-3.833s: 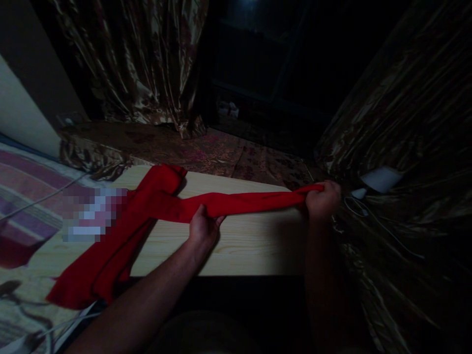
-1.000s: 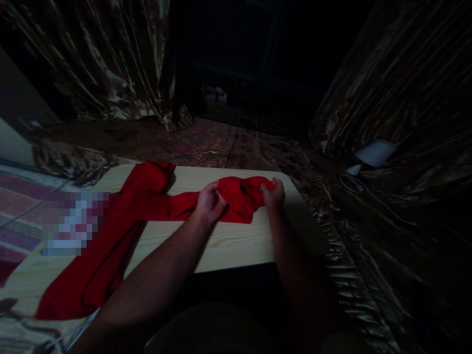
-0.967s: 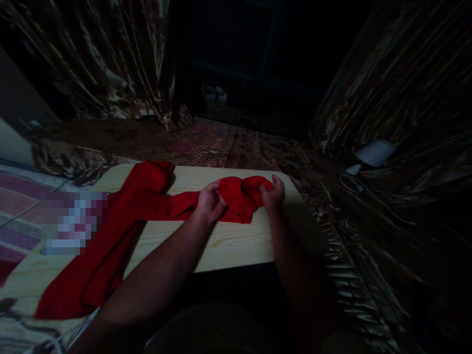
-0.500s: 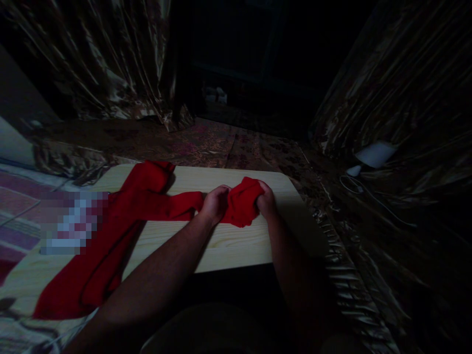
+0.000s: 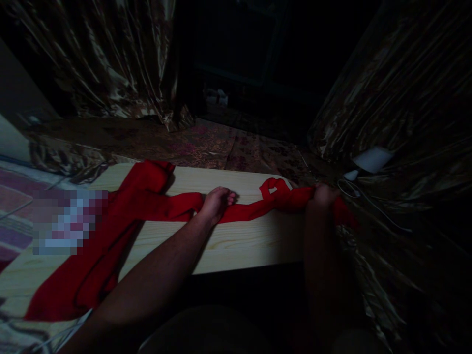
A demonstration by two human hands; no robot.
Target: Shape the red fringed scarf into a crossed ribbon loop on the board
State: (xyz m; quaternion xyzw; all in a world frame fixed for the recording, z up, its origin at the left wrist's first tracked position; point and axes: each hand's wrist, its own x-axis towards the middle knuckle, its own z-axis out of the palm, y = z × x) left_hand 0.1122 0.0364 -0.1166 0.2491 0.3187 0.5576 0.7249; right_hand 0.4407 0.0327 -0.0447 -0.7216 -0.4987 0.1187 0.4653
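A long red cloth (image 5: 162,204) lies across a pale wooden table (image 5: 236,241), its left part spread towards the near left corner. My left hand (image 5: 217,204) is closed on the cloth near the table's middle. My right hand (image 5: 325,195) is closed on the cloth's right end past the table's right edge, and the strip between the hands is drawn out. A loose loop of the cloth (image 5: 275,188) stands up just left of my right hand.
Shiny patterned curtains (image 5: 110,64) hang behind and to the right. A patterned rug (image 5: 206,142) covers the floor beyond the table. A white device with a cable (image 5: 370,160) lies at the right. A striped fabric (image 5: 14,196) lies at the left.
My right hand has moved right from the bunched cloth at the table's middle to beyond the right edge, drawing the cloth out into a strip. My left hand has stayed put.
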